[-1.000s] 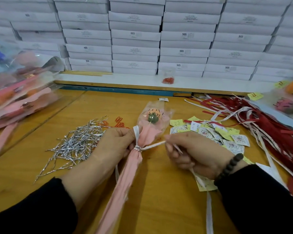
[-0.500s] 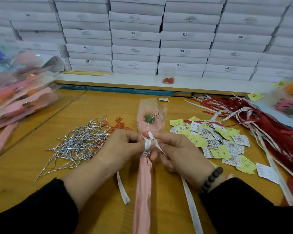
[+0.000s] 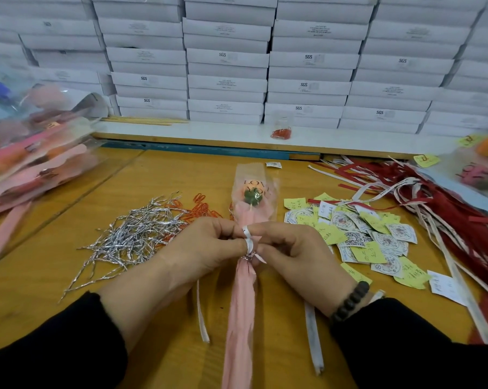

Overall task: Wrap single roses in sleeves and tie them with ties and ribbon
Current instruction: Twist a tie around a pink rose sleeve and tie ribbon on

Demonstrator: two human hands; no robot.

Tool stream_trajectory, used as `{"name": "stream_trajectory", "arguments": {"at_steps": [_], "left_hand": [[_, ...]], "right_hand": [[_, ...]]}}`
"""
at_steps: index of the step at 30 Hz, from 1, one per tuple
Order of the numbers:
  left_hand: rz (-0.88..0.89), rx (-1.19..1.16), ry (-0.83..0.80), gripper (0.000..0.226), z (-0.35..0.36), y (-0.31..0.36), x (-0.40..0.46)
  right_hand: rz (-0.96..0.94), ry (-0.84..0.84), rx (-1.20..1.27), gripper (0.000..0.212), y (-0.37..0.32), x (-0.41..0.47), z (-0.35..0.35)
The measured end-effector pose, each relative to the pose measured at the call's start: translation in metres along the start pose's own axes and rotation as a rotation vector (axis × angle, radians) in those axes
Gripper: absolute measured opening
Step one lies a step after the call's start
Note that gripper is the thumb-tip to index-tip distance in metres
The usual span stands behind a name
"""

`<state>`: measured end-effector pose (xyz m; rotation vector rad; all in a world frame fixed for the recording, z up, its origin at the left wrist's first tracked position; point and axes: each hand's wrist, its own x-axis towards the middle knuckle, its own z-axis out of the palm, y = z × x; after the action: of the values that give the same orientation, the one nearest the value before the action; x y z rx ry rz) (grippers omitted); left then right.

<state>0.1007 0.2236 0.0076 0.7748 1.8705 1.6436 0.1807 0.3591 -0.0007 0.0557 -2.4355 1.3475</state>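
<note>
A single rose in a pink and clear sleeve (image 3: pixel 252 203) lies lengthwise on the wooden table (image 3: pixel 158 175), its pink tail (image 3: pixel 238 318) pointing toward me. A silver tie (image 3: pixel 247 258) cinches the sleeve's neck. White ribbon (image 3: pixel 248 240) loops around that neck between my hands. My left hand (image 3: pixel 206 248) pinches the ribbon on the left side. My right hand (image 3: pixel 290 251) pinches it on the right. Two loose ribbon ends (image 3: pixel 313 338) trail down beside the tail.
Silver twist ties (image 3: pixel 136 237) are heaped at left, with orange paper clips (image 3: pixel 200 209) behind them. Yellow notes and printed tags (image 3: pixel 363 240) are scattered at right, red and white ribbons (image 3: pixel 433 197) beyond. Wrapped roses (image 3: pixel 26 164) pile at far left. White boxes (image 3: pixel 228 57) are stacked behind.
My right hand came in from the right to meet my left hand at the sleeve's neck. The ribbon, earlier pulled out sideways, is now looped tight between my fingers. The sleeve swung straight.
</note>
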Motion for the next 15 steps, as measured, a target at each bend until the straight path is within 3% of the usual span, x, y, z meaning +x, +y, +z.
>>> {"name": "stream_trajectory", "arguments": {"at_steps": [6, 15], "left_hand": [[-0.043, 0.045, -0.072, 0.028, 0.001, 0.000, -0.003], [-0.045, 0.081, 0.039, 0.017, -0.005, 0.004, -0.001]], "right_hand": [[0.027, 0.008, -0.059, 0.031, 0.000, 0.002, -0.001], [0.112, -0.021, -0.084, 0.010, 0.002, 0.006, -0.010]]}}
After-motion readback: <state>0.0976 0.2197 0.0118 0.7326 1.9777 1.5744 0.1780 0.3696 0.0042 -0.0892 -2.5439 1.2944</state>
